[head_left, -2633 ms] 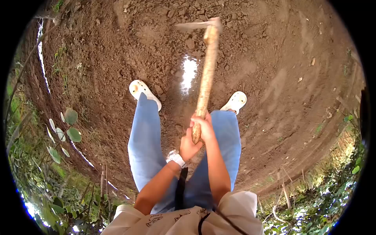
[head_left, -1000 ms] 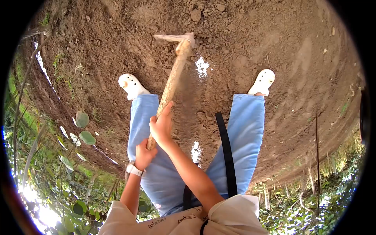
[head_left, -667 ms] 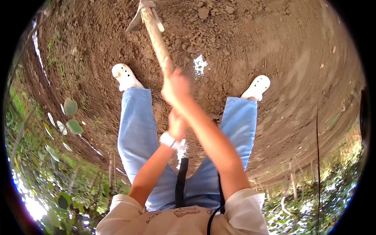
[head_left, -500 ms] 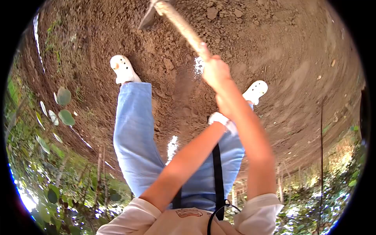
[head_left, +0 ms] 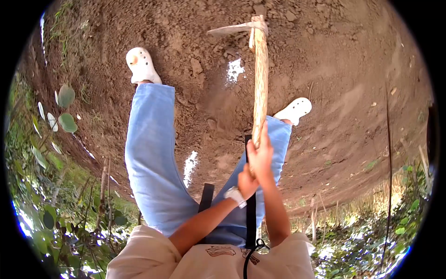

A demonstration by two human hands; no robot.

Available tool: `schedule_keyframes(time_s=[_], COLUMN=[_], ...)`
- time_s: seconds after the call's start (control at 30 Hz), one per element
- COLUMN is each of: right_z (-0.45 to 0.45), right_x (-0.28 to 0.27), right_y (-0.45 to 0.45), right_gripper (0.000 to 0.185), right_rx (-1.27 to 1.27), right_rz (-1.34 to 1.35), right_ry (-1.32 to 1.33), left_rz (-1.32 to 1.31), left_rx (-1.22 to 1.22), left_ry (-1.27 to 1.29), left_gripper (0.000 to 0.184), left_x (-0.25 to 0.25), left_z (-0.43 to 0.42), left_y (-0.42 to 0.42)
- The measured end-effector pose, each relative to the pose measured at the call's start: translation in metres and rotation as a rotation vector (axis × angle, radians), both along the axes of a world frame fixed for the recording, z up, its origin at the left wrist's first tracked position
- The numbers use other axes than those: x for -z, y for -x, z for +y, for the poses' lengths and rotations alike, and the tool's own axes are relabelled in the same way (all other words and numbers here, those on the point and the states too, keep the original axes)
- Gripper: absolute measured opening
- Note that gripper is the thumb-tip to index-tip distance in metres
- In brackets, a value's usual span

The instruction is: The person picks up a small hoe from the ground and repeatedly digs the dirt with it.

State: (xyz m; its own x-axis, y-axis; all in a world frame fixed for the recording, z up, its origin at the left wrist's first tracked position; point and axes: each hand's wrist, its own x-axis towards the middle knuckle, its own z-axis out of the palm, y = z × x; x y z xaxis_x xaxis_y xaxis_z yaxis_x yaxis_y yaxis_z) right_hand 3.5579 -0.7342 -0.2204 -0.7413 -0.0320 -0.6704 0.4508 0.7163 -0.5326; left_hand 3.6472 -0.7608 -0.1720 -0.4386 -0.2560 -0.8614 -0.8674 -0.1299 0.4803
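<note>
A hoe (head_left: 261,79) with a rough wooden handle stretches away from my body, its metal blade pointing left over the loose soil. My left hand (head_left: 247,182), with a white watch at the wrist, is wrapped round the near end of the handle. Just ahead of it my right hand (head_left: 261,157) also grips the handle, its fingers lying partly along the wood. The blade appears raised off the ground, though its exact height is hard to judge.
Brown crumbly soil (head_left: 200,42) lies around my feet, which wear white clogs (head_left: 141,65) and stand wide apart. White patches (head_left: 235,70) show on the ground between them. Leafy plants (head_left: 67,122) grow at the left, with more greenery and thin stalks behind at the right.
The hoe has been drawn back toward my body and its head has swung to the right. Both hands have come nearer to my waist, still on the handle.
</note>
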Motion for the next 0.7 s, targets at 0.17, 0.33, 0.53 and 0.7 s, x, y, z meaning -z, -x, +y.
schedule_keyframes(time_s=[0.17,0.33,0.53,0.7], right_z=[-0.053,-0.115,-0.156,-0.194], right_x=[0.001,0.074,0.087,0.039], right_y=[-0.049,-0.001,-0.004,0.006], right_gripper=[0.069,0.075,0.076,0.075], right_rx=[0.562,1.297,1.196,1.143], right_rz=[-0.07,-0.335,-0.427,-0.466], right_ry=[-0.088,-0.031,-0.192,-0.078], left_rz=[-0.273,0.02,-0.104,-0.195], left_rx=[0.729,1.307,1.446,1.376], left_ry=[0.003,0.001,0.134,0.155], left_gripper=[0.045,0.027,0.03,0.029], left_x=[0.003,0.08,0.065,0.031], left_z=[-0.1,-0.196,-0.225,-0.265], left_y=[-0.015,0.089,0.111,0.096])
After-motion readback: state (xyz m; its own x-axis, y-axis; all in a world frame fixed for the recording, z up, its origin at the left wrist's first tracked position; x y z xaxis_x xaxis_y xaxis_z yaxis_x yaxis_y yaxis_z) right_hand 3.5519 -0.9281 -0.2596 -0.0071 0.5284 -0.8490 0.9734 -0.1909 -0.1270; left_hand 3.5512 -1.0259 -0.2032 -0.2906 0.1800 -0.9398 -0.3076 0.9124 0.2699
